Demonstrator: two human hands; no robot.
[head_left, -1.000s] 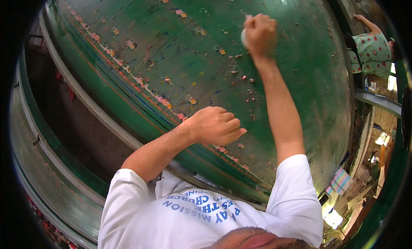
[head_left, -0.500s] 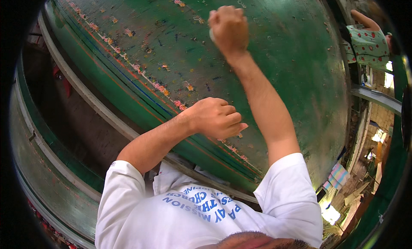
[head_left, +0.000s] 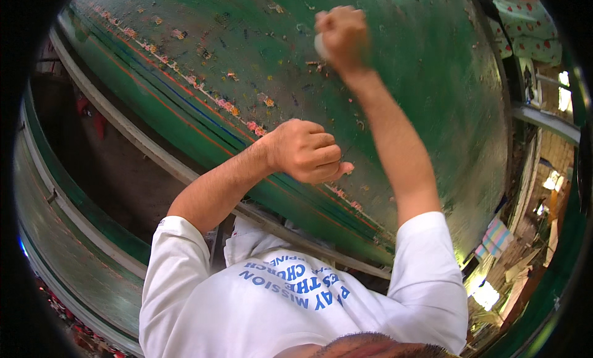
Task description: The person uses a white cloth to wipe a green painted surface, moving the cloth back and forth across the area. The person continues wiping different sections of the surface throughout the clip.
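Note:
My right hand (head_left: 346,40) is closed in a fist over the far part of a long green table (head_left: 407,123). A small white object (head_left: 321,47) pokes out at its left side, partly hidden by the fingers and blurred. My left hand (head_left: 306,153) is also curled into a fist, nearer to my body, with the thumb tip sticking out to the right. Whether anything lies inside that fist is hidden. Below it runs a crooked row of pink and orange paint marks (head_left: 225,106) along an orange line on the tabletop.
A raised metal rail (head_left: 142,138) edges the table on my side. Another long green surface (head_left: 80,265) lies at the left beyond a dark gap. At far right, a person in a dotted mint garment (head_left: 528,27) is beyond the table. A pastel striped cloth (head_left: 494,237) hangs there.
My right hand has shifted a little to the right, still closed. The left fist is slightly higher in view, and the whole scene has shifted a little. The other person's arm is no longer visible.

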